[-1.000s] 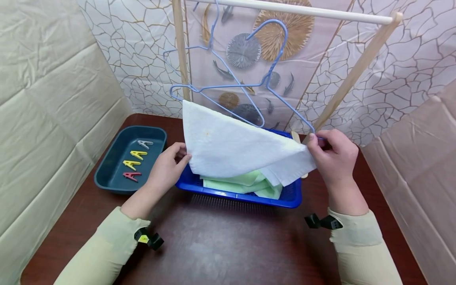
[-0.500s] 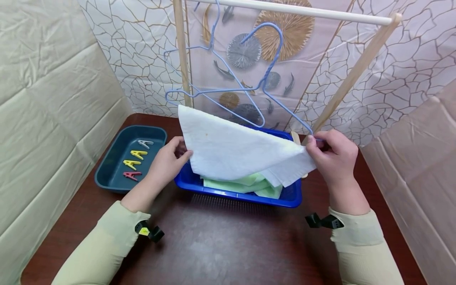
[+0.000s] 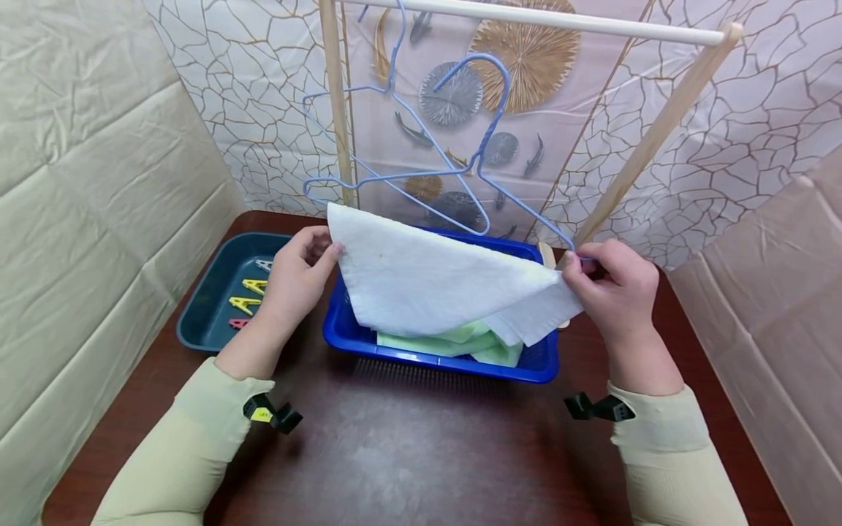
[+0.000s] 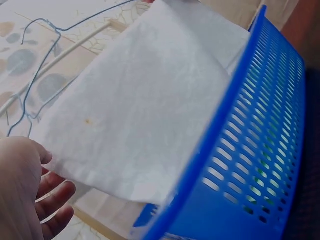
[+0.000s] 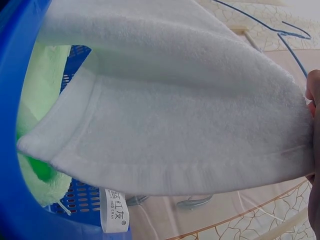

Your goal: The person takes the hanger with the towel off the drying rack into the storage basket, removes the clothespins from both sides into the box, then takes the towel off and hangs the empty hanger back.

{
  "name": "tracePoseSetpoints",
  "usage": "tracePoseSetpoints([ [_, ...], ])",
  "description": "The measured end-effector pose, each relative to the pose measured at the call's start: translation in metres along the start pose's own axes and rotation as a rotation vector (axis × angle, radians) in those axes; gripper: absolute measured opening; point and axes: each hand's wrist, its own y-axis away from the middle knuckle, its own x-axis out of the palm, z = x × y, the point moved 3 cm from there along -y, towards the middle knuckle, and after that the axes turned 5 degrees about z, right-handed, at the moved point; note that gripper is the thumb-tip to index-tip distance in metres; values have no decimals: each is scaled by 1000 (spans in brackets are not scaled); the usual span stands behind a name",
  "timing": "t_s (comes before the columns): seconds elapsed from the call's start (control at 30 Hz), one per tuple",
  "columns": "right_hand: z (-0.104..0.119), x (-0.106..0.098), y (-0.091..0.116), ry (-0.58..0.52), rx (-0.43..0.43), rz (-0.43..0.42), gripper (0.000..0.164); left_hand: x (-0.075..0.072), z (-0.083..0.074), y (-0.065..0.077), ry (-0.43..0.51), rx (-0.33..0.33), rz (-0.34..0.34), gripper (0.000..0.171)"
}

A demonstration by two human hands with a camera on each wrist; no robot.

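A white towel (image 3: pixel 434 274) hangs folded over the lower bar of a blue wire hanger (image 3: pixel 483 142), which tilts above the blue basket (image 3: pixel 427 359). My right hand (image 3: pixel 615 281) pinches the hanger's right corner together with the towel's edge. At the towel's left edge is my left hand (image 3: pixel 296 274), thumb in front and fingers loosely curled behind, lightly pinching it. The left wrist view shows this thumb and the curled fingers (image 4: pixel 55 200) beside the cloth. Light green cloth (image 3: pixel 490 347) lies in the basket, partly under the towel.
A second blue hanger (image 3: pixel 437 139) hangs on the wooden rack (image 3: pixel 592 25) at the back. A dark teal tray (image 3: pixel 197 321) with several clothespins (image 3: pixel 243 303) stands on the left, partly hidden by my left arm. The brown table (image 3: pixel 408 453) stretches in front.
My left hand has slid up along the towel's left edge. The held hanger's hook has swung left and down, and the towel's left corner has dropped slightly. My right hand has barely moved.
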Motion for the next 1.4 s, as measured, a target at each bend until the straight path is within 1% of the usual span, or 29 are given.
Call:
tracePoseSetpoints([
  [0.2,0,0,1,15,-6,5,24,-2,-5,-3,18,-10,-31,42],
  [0.37,-1,0,1,21,-10,6,25,-2,-4,-3,6,-34,-42,42],
  [0.47,-2,1,1,16,-11,-1,25,-2,-4,-3,2,-33,-45,41],
  [0.8,-3,3,-1,-7,-10,14,26,-1,-1,-2,-14,-46,-37,39],
  [1.03,-2,4,-1,18,-4,25,25,0,-1,-1,-10,-44,-31,36],
  [1.23,-2,4,-1,40,-2,30,25,2,1,0,-4,-55,-26,36],
  [1.4,-2,4,0,59,1,32,25,4,2,2,-3,-40,-34,36],
])
